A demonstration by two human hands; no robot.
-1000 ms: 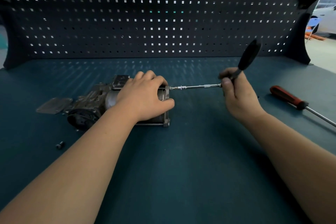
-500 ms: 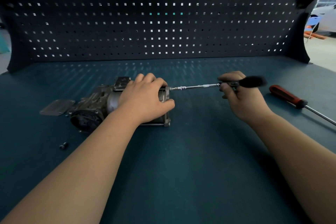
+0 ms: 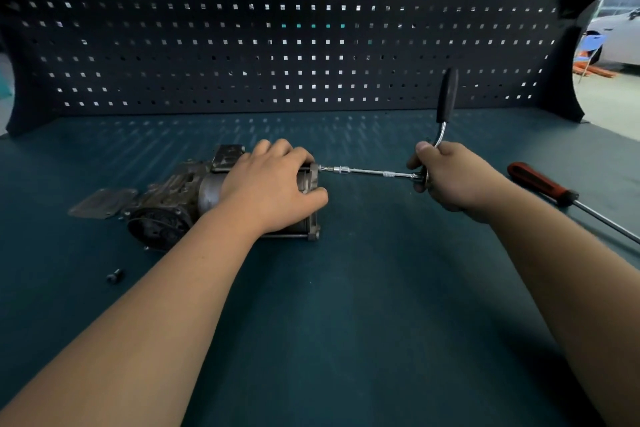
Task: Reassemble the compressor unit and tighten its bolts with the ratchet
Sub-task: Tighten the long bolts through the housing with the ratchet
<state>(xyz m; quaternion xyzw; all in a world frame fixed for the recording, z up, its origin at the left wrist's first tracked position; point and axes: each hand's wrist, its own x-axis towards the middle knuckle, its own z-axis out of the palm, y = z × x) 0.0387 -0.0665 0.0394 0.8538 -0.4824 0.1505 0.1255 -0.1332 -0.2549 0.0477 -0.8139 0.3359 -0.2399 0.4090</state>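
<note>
Two hands, left hand (image 3: pixel 273 187) gripping one compressor unit (image 3: pixel 166 199), right hand (image 3: pixel 453 177) gripping one ratchet (image 3: pixel 447 95), one screwdriver (image 3: pixel 540 181), one bolt (image 3: pixel 115 276)

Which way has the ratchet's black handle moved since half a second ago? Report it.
Yes. The ratchet handle swung up from pointing at the red screwdriver to upright before the pegboard.

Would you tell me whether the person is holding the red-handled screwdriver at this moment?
No, the screwdriver lies on the bench to the right of the right hand, which grips the ratchet.
</note>
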